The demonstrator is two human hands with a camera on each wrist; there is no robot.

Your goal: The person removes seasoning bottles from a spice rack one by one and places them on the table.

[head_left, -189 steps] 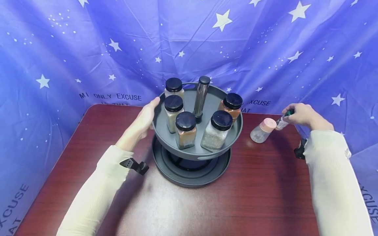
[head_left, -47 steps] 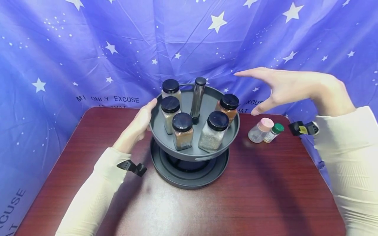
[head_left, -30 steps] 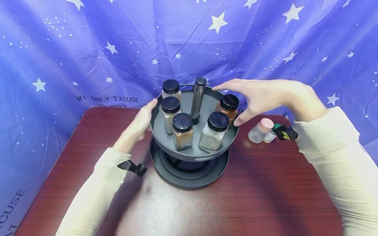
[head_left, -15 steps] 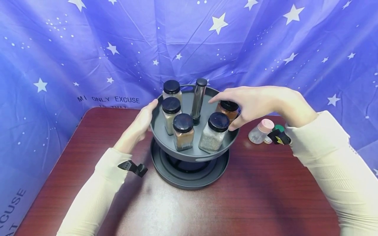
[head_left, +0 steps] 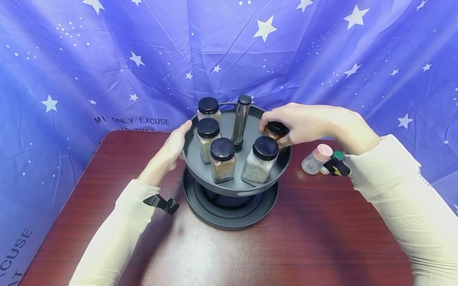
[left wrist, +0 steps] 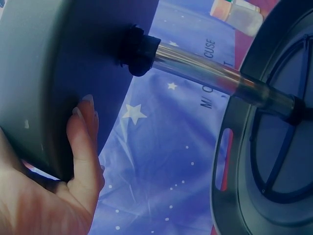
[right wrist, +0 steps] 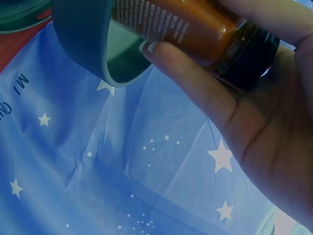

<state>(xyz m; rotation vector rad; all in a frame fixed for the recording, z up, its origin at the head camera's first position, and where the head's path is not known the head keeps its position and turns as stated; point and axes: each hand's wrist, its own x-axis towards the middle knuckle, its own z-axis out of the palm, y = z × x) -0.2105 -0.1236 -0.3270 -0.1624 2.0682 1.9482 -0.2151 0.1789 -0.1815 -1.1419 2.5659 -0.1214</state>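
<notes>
A grey two-tier rack stands on the table, its upper tray [head_left: 207, 182] carrying several square spice jars with black lids. My left hand [head_left: 169, 149] grips the left edge of this tray; in the left wrist view its fingers [left wrist: 83, 142] curl underneath. At the tray's right side, my right hand [head_left: 307, 123] holds a jar of orange-brown spice [right wrist: 195, 24], thumb and fingers on opposite sides. The hand partly covers that jar in the head view. Just in front of it is a jar of pale coarse grains [head_left: 258, 167]. A shiny post [head_left: 241, 123] rises from the tray's middle.
To the rack's right, a pink-capped shaker [head_left: 316, 159] stands beside a green-capped bottle [head_left: 338, 155], partly hidden by the wrist camera [head_left: 337, 167]. The lower tray [head_left: 230, 224] sits on the red-brown table [head_left: 322, 230]. A starry blue cloth [head_left: 161, 51] hangs close behind.
My right hand let go of the green-capped bottle beside the shaker, moved left over the upper tray, and has now closed its fingers around the orange-brown jar. My left hand stays on the tray.
</notes>
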